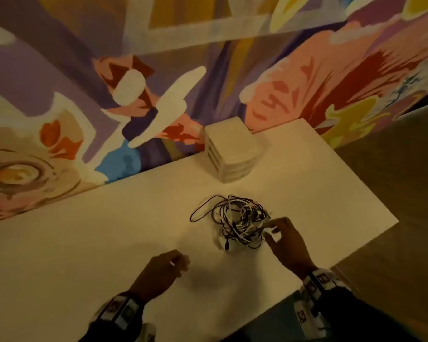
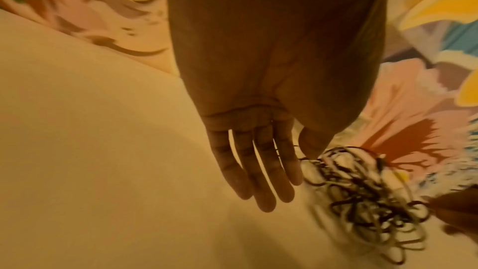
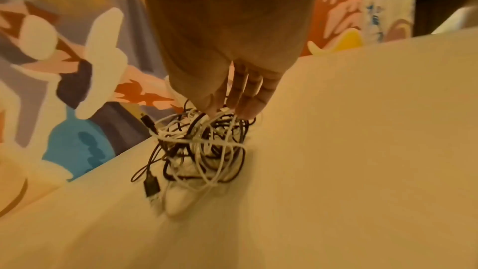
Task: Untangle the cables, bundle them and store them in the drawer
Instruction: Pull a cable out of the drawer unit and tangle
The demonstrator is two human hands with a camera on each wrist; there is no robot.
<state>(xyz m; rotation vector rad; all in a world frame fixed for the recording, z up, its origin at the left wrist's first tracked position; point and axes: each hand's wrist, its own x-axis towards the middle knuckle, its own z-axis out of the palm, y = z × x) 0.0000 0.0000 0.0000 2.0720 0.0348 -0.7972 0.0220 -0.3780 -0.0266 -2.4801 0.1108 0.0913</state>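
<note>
Showing only overhead: drawer unit [image 1: 229, 150] behind cables [image 1: 240, 222].

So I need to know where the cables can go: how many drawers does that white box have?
3 drawers show on the white box at the table's far edge by the wall, stacked top, middle and bottom, all closed; blur could hide another.

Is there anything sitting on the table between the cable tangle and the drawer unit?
Nothing visible. Only bare white table separates the tangled black and white cables from the small white stacked drawer unit, whose drawers all look closed. The right hand touches the tangle's near side.
</note>
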